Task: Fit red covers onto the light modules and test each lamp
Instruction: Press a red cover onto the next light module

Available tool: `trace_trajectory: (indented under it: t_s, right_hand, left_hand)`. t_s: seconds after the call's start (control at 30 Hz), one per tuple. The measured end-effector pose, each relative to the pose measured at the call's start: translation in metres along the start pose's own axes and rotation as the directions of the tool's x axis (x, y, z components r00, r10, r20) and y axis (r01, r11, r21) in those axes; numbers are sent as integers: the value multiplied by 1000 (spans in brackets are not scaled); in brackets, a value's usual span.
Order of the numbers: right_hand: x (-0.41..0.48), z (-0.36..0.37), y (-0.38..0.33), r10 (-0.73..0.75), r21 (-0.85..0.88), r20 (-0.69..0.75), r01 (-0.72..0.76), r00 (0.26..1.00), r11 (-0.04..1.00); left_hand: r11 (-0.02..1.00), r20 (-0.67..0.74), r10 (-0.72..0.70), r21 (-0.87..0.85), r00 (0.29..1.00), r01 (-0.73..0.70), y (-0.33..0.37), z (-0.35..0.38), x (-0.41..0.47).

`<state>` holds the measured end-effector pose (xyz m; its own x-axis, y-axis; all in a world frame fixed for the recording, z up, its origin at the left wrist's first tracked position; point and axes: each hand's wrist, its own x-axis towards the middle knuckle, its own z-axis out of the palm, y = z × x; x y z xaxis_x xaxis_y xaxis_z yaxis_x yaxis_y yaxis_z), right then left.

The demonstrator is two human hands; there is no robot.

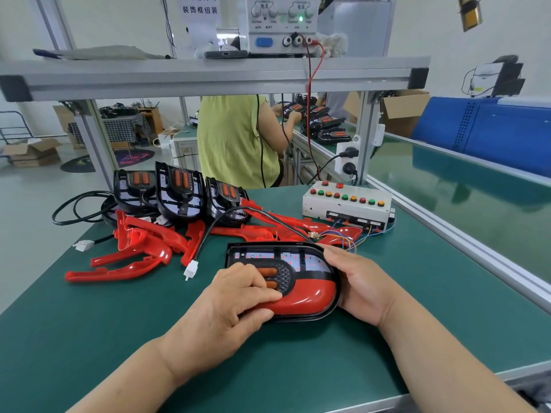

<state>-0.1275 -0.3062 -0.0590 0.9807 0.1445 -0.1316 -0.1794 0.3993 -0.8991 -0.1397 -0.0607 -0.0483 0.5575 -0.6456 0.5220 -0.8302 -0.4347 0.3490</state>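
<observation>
Lower centre: the left hand (235, 296) curls its fingers around the red cover (310, 295); the right hand (362, 289) grips the light module (286, 259).

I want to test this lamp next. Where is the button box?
In the head view the button box sits far right on the table, beyond the right hand and just right of the loose red covers.
</observation>
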Motion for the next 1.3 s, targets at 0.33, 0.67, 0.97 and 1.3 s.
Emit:
trace_trajectory:
  t_s: [0.33,0.67,0.97,1.3]
  right_hand:
    - [1,1,1,-4,7,-20,4,1000,1000]
    - [-1,-1,-1,5,12,71,-6,997,1000]
    - [-4,-10,-5,65,-63,274,-49,960,997]
    - [-3,-10,-3,56,-42,303,-45,951,998]
  left_hand:
    - [999,27,9,-51,1000,-7,1,-5,3]
    - [993,68,93,70,993,-97,-5,-5,4]
    - [995,75,80,61,994,-84,-7,-4,2]
    - [998,68,63,8,996,-64,-5,-5,2]
